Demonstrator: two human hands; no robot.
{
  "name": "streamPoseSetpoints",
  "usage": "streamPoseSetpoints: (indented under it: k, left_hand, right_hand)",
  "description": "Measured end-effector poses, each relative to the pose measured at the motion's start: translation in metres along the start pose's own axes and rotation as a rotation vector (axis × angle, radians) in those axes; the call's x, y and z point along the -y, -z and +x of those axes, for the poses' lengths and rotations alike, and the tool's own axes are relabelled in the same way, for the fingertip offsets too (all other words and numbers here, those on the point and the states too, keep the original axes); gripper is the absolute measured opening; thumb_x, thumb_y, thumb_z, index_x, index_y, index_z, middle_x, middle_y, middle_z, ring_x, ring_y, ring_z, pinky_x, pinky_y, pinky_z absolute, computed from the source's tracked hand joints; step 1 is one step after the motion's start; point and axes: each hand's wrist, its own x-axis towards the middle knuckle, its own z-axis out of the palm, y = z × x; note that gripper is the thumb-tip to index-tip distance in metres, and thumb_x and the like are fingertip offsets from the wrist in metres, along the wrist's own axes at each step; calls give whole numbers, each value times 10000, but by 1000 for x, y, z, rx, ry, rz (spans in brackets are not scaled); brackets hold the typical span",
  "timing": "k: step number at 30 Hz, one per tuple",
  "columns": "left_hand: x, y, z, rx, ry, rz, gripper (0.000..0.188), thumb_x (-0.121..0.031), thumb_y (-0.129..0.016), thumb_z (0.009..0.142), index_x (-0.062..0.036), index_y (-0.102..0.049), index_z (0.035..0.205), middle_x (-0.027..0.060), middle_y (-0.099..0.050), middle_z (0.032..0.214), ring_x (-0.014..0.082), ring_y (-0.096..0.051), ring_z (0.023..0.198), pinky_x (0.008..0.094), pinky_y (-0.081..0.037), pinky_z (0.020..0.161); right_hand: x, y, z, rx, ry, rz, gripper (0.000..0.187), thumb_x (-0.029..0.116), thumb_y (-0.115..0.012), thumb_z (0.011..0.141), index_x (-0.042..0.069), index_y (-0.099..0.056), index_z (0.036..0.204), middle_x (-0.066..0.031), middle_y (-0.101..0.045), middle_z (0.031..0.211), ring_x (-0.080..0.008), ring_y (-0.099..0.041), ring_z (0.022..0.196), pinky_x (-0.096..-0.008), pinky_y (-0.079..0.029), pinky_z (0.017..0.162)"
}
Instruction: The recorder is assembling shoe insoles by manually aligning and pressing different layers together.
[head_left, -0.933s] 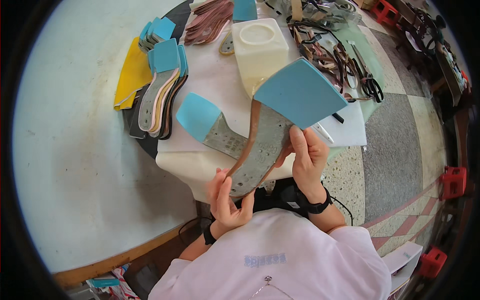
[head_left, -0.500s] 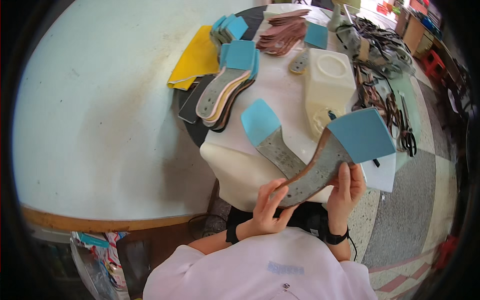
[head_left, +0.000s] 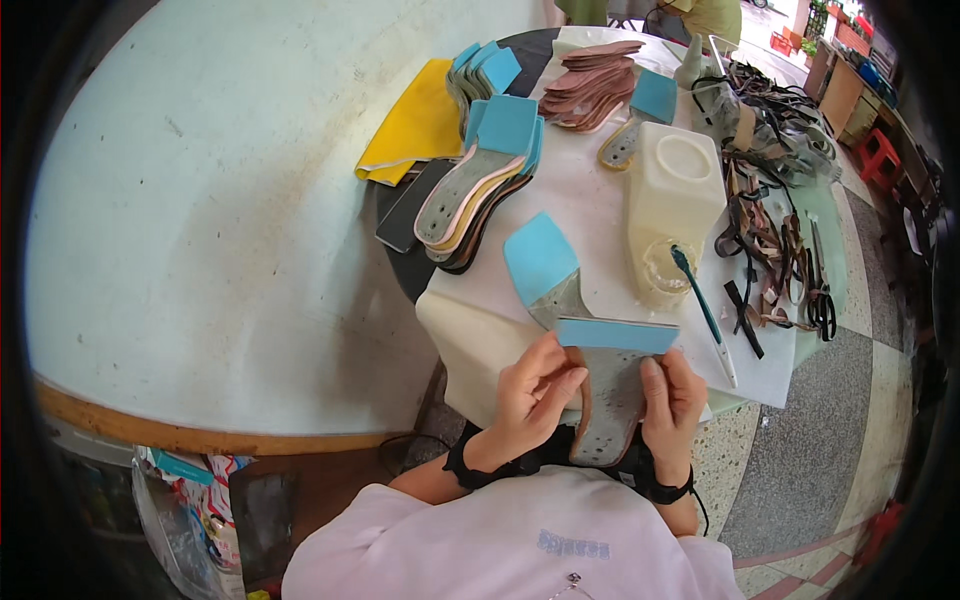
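A grey shoe insole (head_left: 612, 405) with a light blue end piece is held between my two hands over the table's near edge. The blue end points away from me and shows nearly edge-on. My left hand (head_left: 540, 392) grips the insole's left side just below the blue piece, thumb and fingers pinched. On the opposite side, my right hand (head_left: 672, 402) pinches it with the thumb on the grey face. Just beyond lies another blue-ended insole (head_left: 541, 262), partly hidden by the held one. A brush (head_left: 708, 318) with a green and white handle leans out of a plastic pot (head_left: 662, 275).
The pot adjoins a whitish plastic jug (head_left: 678, 170). Stacked insoles (head_left: 470, 190) lie at left beside a dark phone (head_left: 414, 212) and yellow sheet (head_left: 412, 120). Brownish-pink pieces (head_left: 590, 88) are piled at the back. Tangled straps (head_left: 768, 235) cover the right side; a red stool (head_left: 878, 158) stands beyond.
The insole has swung from a slant to roughly straight ahead, and its blue end has tipped edge-on. My left hand has shifted up its side. The brush handle is now uncovered.
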Motion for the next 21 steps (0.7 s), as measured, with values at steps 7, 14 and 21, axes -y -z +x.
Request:
streamPoseSetpoints:
  k: [7,14,21]
  left_hand:
    - [-9,-6,9,-89,174,-71,211,42,-542,856,14,-457,1047,60,-613,839,51,-542,754,181,-442,657]
    - [-9,-11,11,-125,198,-58,174,14,-516,880,18,-510,1054,42,-604,808,55,-541,695,203,-463,599]
    - [2,-10,10,-200,-21,217,87,-25,-514,894,17,-575,939,1,-550,642,27,-465,564,199,-428,524]
  right_hand:
    - [-3,1,2,38,104,-28,199,-28,-545,820,-52,-578,1015,-77,-558,629,-83,-479,493,-201,-377,482]
    - [-2,5,2,89,91,-51,198,-17,-541,826,-49,-574,1019,-89,-551,616,-105,-489,469,-212,-381,468]
    - [-2,10,0,119,-32,23,199,-3,-527,838,-45,-579,1025,-67,-530,581,-100,-480,451,-220,-367,445]
